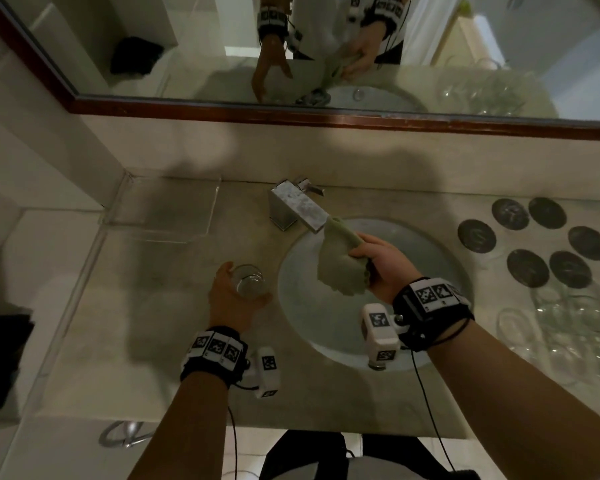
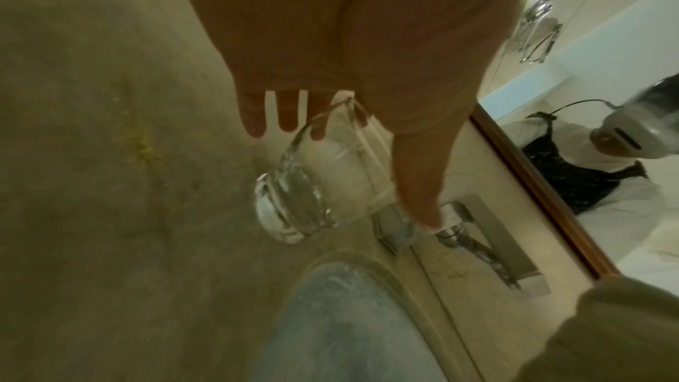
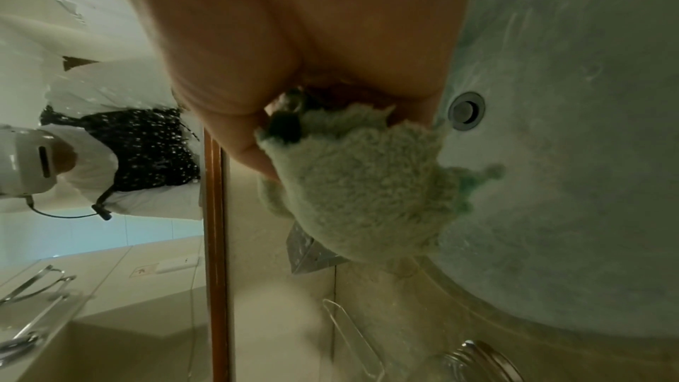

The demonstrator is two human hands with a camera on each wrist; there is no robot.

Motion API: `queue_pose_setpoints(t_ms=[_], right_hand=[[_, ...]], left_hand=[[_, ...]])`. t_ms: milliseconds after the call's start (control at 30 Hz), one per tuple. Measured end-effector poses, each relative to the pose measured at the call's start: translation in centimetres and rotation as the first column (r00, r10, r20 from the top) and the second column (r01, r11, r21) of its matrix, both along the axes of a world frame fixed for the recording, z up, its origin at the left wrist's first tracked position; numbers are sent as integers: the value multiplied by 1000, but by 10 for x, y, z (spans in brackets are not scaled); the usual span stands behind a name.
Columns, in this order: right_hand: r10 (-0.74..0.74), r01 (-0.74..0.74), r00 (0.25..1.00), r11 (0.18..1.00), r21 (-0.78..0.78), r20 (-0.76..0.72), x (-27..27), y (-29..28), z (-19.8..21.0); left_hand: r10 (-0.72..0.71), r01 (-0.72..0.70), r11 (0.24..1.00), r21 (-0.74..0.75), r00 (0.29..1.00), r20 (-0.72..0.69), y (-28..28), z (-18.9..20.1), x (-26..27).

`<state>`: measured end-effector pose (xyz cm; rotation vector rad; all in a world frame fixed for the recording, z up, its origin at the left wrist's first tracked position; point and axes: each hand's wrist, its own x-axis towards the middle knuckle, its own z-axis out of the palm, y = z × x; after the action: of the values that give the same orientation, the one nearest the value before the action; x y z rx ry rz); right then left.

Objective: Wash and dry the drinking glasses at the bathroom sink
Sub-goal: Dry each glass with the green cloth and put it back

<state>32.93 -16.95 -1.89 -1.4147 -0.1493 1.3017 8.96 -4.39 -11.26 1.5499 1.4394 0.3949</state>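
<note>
1. Head view. The left hand (image 1: 234, 297) wraps its grip around an upright drinking glass (image 1: 251, 281) that stands on the worktop (image 1: 174, 306) at 9 o'clock of the sink (image 1: 440, 251). The right hand (image 1: 381, 263) clenches a pale green cloth (image 1: 338, 268) over the basin, just below the tap (image 1: 300, 206). More glasses (image 1: 565, 327) are grouped at 3 o'clock; dark round coasters (image 1: 548, 237) lie at 2 o'clock.
2. Judgement: steady the base on the worktop, hold the glass low on its wall, and work the cloth around the inside rather than pressing on the rim.
3. Left wrist view. The fingers (image 2: 286, 115) and thumb curve around the glass (image 2: 323, 179); whether its base touches the worktop cannot be told here.
4. Right wrist view. The cloth (image 3: 364, 193) is bunched in the fist, with the sink overflow hole (image 3: 466, 111) at 2 o'clock.
5. Writing: no brand or label is legible; only square coded markers on the wristbands (image 1: 430, 296).
</note>
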Motion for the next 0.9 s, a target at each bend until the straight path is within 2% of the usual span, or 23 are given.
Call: queue_pose_setpoints(t_ms=[100,200,300,367,433,567,700,800,900], right_hand=[[26,-26,1000,1000,14,12,3,-4,10],[58,-60,997,998,33,43,7,-11,25],[84,-88,993,995,48,83,14,-20,42],[88,-95,991,994,63,98,21,-29,53],[97,-106,986,992,61,133,31,-41,61],[72,-80,987,996,48,144,53,-73,73],[-18,13,998,996,85,56,87,-116,74],[-27,27,1000,998,63,5,113,-154,72],[6,-6,1000,1000,-4,24,137,-197,69]], left_hand=[[86,-86,991,107,996,5,2,29,11],[-16,-7,970,245,996,92,-1,70,38],[-221,193,966,170,961,168,-15,108,76],[-349,336,937,93,902,255,-27,121,103],[-414,446,895,-10,838,355,-42,129,127],[-347,479,861,-168,797,494,-72,144,170],[-351,476,867,-149,794,497,-100,148,209],[-338,461,876,-140,794,505,-126,154,240],[-277,434,884,-172,784,555,-160,162,275]])
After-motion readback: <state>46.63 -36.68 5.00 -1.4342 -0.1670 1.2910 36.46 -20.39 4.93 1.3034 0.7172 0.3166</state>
